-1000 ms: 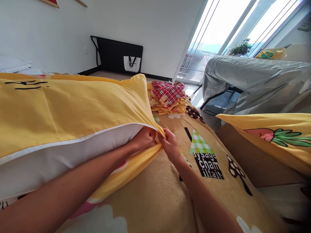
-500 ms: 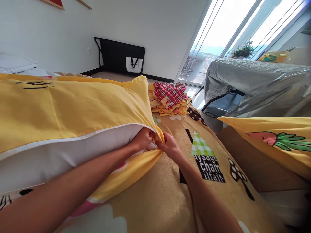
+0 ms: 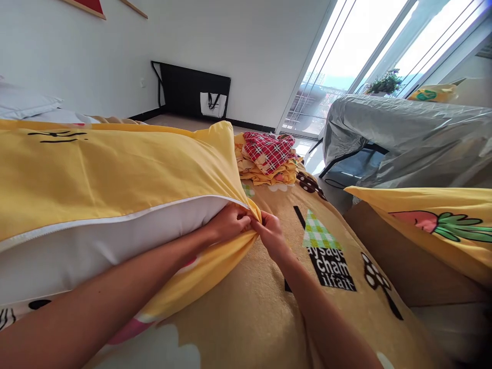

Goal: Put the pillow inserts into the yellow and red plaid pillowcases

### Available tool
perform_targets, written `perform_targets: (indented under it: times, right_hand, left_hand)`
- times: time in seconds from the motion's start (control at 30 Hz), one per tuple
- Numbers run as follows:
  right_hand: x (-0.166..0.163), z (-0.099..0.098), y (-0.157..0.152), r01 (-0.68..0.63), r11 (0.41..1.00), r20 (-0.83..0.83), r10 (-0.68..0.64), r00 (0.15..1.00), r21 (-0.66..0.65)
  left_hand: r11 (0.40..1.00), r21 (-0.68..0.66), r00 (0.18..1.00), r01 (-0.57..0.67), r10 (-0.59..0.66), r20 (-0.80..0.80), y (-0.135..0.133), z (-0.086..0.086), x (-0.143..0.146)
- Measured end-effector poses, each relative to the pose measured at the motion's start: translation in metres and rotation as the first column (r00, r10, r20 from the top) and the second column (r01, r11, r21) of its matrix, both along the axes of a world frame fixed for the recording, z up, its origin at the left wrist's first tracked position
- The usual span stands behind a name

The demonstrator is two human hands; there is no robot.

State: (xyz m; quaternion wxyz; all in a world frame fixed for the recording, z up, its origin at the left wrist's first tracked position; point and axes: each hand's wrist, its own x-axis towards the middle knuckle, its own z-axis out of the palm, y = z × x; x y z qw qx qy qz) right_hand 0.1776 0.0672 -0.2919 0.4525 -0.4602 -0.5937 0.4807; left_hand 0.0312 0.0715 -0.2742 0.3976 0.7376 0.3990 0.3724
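Note:
A big white pillow (image 3: 96, 246) lies across the bed inside a yellow pillowcase (image 3: 115, 169) whose zipper edge gapes open along the front. My left hand (image 3: 228, 223) is closed on the yellow cloth at the corner where the opening ends, fingers pinching the upper edge. My right hand (image 3: 271, 233) meets it from the right, fingers pinched on the same corner of the pillowcase. The zipper pull is hidden between the fingers.
A printed yellow-brown blanket (image 3: 326, 256) covers the bed. A stack of folded yellow and red-checked cloths (image 3: 269, 159) sits behind the hands. Another yellow pillow with a carrot print (image 3: 434, 225) lies at right, and a grey-covered piece of furniture (image 3: 403, 138) stands by the window.
Both hands stay pinched at the pillowcase corner with only small finger shifts. The view has tilted slightly.

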Motion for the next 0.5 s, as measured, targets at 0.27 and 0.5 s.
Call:
perform_targets:
  times: [0.27, 0.5]
  right_hand:
    - [-0.005, -0.003, -0.003, -0.056, 0.994, -0.194, 0.036, 0.98, -0.096]
    - [-0.01, -0.003, -0.006, -0.029, 0.988, -0.278, -0.014, 0.96, -0.151]
  left_hand:
    - [0.997, 0.036, 0.997, 0.068, -0.066, -0.032, 0.004, -0.007, -0.005]
    - [0.992, 0.126, 0.996, 0.009, 0.001, -0.086, 0.002, -0.008, -0.003]
